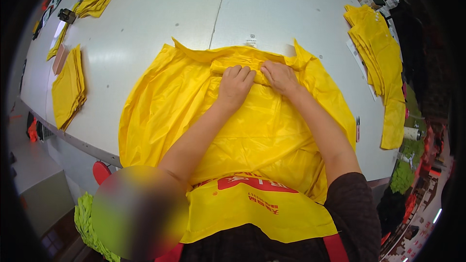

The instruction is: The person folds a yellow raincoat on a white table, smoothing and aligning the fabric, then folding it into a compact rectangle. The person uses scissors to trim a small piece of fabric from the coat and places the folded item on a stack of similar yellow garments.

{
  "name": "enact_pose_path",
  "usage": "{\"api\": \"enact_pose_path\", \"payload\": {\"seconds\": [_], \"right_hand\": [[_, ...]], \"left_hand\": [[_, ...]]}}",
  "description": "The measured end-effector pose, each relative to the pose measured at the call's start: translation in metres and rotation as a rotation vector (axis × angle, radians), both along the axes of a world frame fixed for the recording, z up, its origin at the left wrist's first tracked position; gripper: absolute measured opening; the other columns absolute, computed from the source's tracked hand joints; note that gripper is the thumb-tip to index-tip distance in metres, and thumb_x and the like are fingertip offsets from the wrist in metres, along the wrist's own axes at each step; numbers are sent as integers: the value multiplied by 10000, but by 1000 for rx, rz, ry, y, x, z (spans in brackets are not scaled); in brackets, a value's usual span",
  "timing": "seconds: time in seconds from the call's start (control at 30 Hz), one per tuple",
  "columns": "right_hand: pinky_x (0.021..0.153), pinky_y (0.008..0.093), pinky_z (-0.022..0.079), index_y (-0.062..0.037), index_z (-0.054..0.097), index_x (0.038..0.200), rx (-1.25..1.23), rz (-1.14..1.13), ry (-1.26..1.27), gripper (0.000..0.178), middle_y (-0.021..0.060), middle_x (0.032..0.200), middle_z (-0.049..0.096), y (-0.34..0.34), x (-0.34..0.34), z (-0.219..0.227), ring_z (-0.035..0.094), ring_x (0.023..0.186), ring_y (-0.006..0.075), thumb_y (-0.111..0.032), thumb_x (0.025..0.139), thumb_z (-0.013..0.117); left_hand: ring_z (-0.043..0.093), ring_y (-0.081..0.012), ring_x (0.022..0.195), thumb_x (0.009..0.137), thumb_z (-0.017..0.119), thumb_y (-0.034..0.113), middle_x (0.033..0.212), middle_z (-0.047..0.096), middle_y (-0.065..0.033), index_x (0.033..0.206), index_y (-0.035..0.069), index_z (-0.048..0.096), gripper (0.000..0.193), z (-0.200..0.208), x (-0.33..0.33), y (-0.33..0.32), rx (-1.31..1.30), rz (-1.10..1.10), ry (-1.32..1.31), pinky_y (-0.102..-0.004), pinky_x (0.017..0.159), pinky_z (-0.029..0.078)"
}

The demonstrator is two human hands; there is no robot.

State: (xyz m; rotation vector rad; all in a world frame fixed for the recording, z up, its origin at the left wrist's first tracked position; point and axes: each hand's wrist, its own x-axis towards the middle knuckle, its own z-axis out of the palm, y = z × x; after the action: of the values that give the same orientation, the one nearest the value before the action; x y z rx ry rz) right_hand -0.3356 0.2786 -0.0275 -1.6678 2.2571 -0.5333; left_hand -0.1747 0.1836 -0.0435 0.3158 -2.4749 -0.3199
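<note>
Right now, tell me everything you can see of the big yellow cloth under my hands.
The yellow cloth looks thin and shiny, like coated fabric. It lies bunched and wrinkled on the pale table, two pointed corners sticking out at its far edge. Near that edge, your left hand and right hand curl onto a folded strip.

Head-worn fisheye view, near, facing down across the pale table [160, 14]

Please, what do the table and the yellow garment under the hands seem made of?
Table: perhaps metal or laminate, smooth with soft sheen; pale panels meet at a seam. Yellow garment: probably thin coated or plastic-like fabric, glossy; bright highlights follow its creases.
</note>
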Motion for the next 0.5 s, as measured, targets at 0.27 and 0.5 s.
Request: {"api": "enact_pose_path", "payload": {"seconds": [0.27, 0.5], "right_hand": [[654, 409, 496, -57, 530, 872, -134, 34, 249, 100, 135, 838, 594, -18, -8, 7, 601, 789, 328, -149, 837, 510], [696, 366, 481, -60, 572, 878, -89, 203, 13, 108, 85, 864, 583, -48, -37, 10, 581, 821, 278, -130, 798, 595]], "left_hand": [[532, -247, 871, 725, 667, 143, 902, 582, -57, 962, 58, 596, 262, 1, -12, -10, 148, -14, 39, -381, 784, 411], [537, -257, 871, 742, 665, 156, 884, 590, -65, 959, 52, 603, 248, -4, -16, -16, 179, -37, 5, -385, 797, 416]]}}
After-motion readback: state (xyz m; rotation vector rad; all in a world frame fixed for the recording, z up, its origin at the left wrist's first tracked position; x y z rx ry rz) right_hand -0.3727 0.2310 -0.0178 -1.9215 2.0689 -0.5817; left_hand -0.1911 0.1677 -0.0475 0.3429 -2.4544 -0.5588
